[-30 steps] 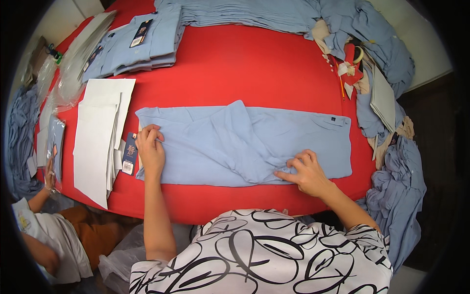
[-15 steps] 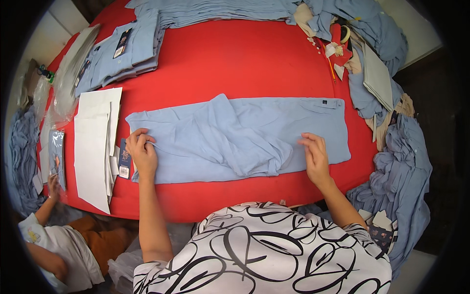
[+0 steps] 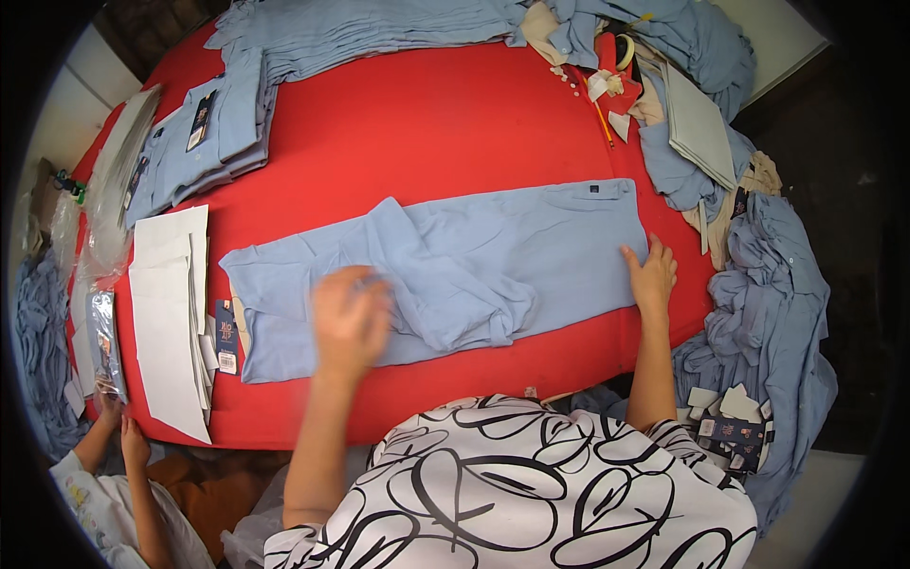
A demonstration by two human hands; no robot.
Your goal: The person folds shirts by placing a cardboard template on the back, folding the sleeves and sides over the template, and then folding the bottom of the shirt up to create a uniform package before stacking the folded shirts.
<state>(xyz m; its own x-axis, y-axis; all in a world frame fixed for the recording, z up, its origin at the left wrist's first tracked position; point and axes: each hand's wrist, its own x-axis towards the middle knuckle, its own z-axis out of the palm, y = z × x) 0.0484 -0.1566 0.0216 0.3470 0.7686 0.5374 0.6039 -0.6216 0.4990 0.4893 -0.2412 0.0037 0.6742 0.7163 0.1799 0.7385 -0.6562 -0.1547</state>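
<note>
A light blue garment [image 3: 559, 256], folded into a long strip, lies across the red table in front of me. Its middle is rumpled, and a small dark label shows near its far right corner. My left hand [image 3: 353, 318] is over the left half of the cloth, smeared by motion, so its fingers are unclear. At the strip's right end rests my right hand [image 3: 654, 275], fingers apart, thumb by the cloth's edge. A beige edge [image 3: 239, 318] peeks out from under the left end, beside a dark blue hang tag [image 3: 226, 337].
White card sheets [image 3: 171, 322] are stacked at left, with folded blue shirts [image 3: 223, 133] beyond. Blue cloth piles line the far and right sides; a pencil [image 3: 605, 123] and tape roll [image 3: 624, 52] lie far right. At lower left, another person's hands [image 3: 121, 417] hold a bagged garment [image 3: 104, 346].
My left hand has moved right from the garment's left end to over the cloth. My right hand has shifted right to its right end. The other person's second hand has come into view.
</note>
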